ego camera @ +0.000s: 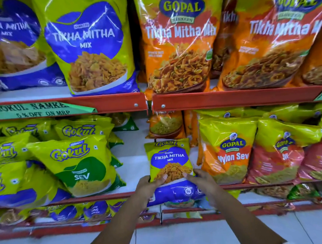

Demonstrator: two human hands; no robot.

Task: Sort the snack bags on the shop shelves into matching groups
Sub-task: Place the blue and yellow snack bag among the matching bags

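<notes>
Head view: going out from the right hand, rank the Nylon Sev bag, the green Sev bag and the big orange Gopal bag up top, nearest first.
From the right hand:
1. Nylon Sev bag, just to its right on the same shelf.
2. Green Sev bag, same shelf, to the left past the held Tikha Mitha bag.
3. Big orange Gopal bag, on the shelf above.

Small Tikha Mitha Mix bag (170, 160): thin plastic film, glossy, lightly creased. Large Gopal bags (179, 41) on upper shelf: clear-coated plastic, very shiny, showed white glare streaks and wrinkles. Gokul Sev bag (78, 164): smooth glossy plastic. Shelf edge rail (230, 98): red painted metal, semi-gloss, with bright metal rivets. Offer label (35, 110): green paper, matt. Floor (182, 237): pale tiles, smooth.
</notes>
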